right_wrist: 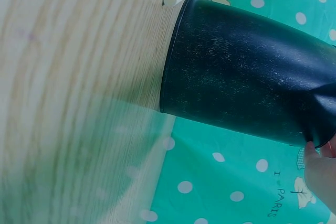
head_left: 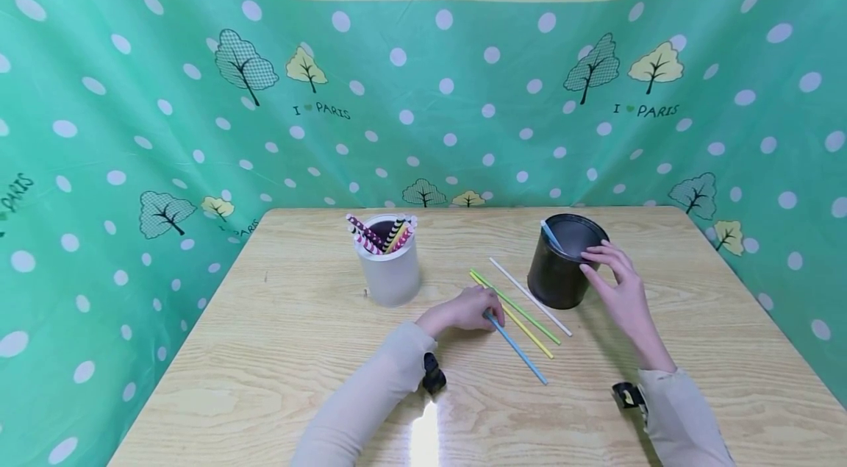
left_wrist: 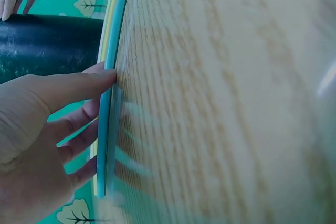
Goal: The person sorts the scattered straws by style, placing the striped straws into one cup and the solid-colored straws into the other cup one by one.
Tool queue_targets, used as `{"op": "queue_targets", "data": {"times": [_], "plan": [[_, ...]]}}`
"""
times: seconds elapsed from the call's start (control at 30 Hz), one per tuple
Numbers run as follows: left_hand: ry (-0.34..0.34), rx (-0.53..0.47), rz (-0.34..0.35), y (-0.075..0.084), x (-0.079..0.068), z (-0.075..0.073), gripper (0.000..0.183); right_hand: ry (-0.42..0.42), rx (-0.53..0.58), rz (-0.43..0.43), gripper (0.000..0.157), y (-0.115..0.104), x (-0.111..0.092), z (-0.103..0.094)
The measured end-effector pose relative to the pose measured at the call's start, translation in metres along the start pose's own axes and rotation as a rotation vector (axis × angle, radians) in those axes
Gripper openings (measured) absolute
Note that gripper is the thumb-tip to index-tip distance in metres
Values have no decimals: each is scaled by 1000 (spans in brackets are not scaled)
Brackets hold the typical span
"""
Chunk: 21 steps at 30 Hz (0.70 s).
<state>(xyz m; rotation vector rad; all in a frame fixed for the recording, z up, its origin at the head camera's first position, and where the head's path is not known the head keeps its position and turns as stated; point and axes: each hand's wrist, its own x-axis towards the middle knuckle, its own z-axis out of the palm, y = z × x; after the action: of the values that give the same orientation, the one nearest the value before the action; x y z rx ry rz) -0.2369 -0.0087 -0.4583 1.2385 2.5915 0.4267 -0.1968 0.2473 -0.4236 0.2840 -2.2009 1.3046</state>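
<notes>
Pinched between the thumb and fingers of my left hand is a blue straw, lying low at the tabletop. The left wrist view shows the thumb on the near side of this blue straw and the fingers behind it. Beside it lie a yellow straw, a green straw and a white straw. My right hand holds the rim of an upright black cup with thumb and fingertips. Another light blue straw leans inside that cup.
A frosted white cup with several patterned straws stands at the left back of the wooden table. Behind the table hangs a green dotted cloth. Each wrist carries a small black camera.
</notes>
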Motion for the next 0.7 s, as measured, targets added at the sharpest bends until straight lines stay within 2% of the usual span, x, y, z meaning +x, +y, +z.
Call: {"op": "queue_targets", "data": {"times": [0.33, 0.7], "plan": [[-23, 17, -36, 3, 0, 3, 6, -3, 4, -6, 21, 0, 0, 0], [-30, 40, -33, 6, 1, 3, 5, -2, 9, -14, 21, -1, 0, 0]]}}
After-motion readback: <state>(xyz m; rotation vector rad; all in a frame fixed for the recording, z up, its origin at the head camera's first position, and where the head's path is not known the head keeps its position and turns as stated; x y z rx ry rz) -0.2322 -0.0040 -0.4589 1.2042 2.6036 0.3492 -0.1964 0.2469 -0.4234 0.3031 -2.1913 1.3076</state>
